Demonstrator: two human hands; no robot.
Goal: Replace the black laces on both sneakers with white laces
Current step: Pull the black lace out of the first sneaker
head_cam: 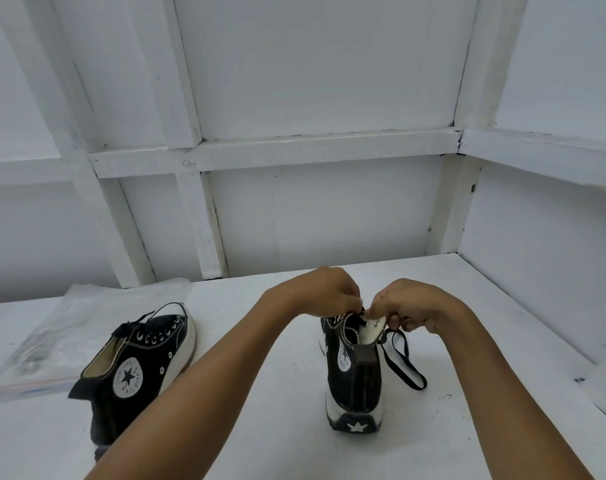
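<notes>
Sneaker [355,379] upright on the bench [277,410], right of centre, heel nearest; left grip [329,292] and right grip [410,306] both pinch its black lace [403,362] at the top eyelets. Risk: a hard pull could tip the shoe or jam the lace tip. Second sneaker [138,368] lies left, black-laced.

Left sneaker [135,368], on the surface: a round white patch [127,375] at the ankle bears a black star with the words "ALL STAR" curved beneath it. The lettering arched above the star is too small to read. Right sneaker [353,382], heel toward the viewer: a similar side patch [344,358], seen obliquely, shows a star but no legible words. Its heel plate [356,426] carries a white star without text.
</notes>
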